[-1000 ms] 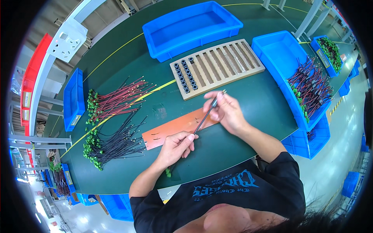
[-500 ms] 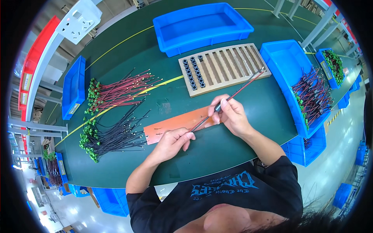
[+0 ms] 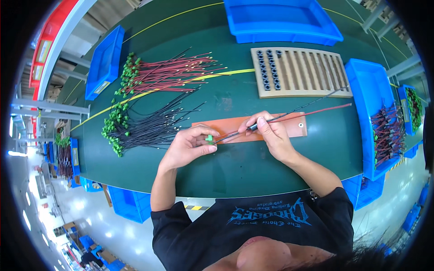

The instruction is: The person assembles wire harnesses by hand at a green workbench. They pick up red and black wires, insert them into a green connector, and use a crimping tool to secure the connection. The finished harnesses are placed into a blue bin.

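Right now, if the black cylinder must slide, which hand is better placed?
Probably the right hand: it pinches the black cylinder on the red and black wires, while the left hand holds the green connector.

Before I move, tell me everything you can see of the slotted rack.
The slotted rack looks like pale wood, with parallel slots inside a plain rim. It lies flat on the green table, beyond the orange strip. Dark round pieces line its two leftmost slots; another sits at the third's far end. A black wire overlaps its near right corner in view; contact is unclear.
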Tool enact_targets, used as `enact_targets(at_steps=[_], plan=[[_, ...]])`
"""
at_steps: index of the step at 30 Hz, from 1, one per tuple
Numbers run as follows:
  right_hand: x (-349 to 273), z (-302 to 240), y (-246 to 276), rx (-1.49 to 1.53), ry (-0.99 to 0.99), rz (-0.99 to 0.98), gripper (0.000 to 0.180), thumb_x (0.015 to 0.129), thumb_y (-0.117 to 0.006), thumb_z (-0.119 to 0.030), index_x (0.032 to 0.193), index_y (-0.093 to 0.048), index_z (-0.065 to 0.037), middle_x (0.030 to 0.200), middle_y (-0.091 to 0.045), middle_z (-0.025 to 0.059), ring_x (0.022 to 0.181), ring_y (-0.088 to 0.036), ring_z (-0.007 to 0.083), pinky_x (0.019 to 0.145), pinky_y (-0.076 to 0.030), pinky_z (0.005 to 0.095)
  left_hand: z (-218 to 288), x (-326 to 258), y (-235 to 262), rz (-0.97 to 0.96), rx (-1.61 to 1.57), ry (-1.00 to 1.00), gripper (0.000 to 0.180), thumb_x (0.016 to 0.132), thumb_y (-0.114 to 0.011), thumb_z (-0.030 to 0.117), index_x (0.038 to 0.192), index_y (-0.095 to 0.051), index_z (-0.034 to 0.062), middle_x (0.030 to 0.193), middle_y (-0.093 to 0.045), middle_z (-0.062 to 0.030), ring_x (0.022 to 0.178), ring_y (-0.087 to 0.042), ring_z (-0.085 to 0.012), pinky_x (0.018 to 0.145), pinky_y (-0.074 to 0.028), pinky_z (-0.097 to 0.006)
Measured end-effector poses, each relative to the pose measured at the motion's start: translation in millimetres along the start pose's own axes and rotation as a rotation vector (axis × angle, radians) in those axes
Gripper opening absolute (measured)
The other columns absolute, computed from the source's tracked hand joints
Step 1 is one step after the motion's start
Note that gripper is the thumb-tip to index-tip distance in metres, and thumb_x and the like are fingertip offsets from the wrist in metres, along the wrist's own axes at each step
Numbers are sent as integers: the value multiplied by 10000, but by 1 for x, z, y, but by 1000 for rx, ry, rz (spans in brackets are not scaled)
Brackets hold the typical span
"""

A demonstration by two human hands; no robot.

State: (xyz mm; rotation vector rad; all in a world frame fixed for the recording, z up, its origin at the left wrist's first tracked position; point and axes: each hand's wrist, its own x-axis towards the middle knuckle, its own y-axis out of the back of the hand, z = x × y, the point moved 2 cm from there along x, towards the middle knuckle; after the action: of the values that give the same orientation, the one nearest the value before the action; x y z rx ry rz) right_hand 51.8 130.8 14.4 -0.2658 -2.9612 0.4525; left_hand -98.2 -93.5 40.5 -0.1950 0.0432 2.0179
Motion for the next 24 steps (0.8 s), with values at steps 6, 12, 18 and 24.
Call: enact_targets(at_steps=[6, 12, 18, 24], plan=[[6, 19, -12, 99, -146, 19, 376, 1145, -386, -329, 1186, -582, -10, 1195, -675, 133, 1140, -638, 195, 1016, -498, 349, -24, 0, 22, 126, -39, -68, 325, 950, -659, -78, 1272, -650, -33, 1203, -698, -166, 1080, -710, -250, 955, -580, -364], [7, 33, -12, -132, -12, 28, 365, 1144, -393, -302, 1203, -596, -4, 1219, -668, 143, 1208, -609, 210, 1030, -497, 361, -18, 0, 20, 301, 355, -195, 370, 907, -697, -88, 1264, -671, 4, 1116, -766, -126, 1083, -725, -217, 980, -566, -364], [6, 32, -13, 98, -105, 54, 369, 1146, -379, -290, 1230, -575, 11, 1233, -652, 165, 1142, -662, 236, 999, -535, 379, -24, 4, 12, 399, 487, -250, 404, 885, -720, -77, 1279, -671, 2, 1058, -792, -115, 1069, -733, -224, 1010, -546, -366], [7, 36, -12, 113, -53, 25, 376, 1143, -379, -320, 1235, -549, 2, 1236, -647, 197, 1132, -678, 277, 988, -540, 407, -30, 9, 12, 390, 566, -231, 412, 894, -719, -59, 1299, -665, -5, 1085, -789, -126, 1075, -719, -222, 994, -549, -361]])
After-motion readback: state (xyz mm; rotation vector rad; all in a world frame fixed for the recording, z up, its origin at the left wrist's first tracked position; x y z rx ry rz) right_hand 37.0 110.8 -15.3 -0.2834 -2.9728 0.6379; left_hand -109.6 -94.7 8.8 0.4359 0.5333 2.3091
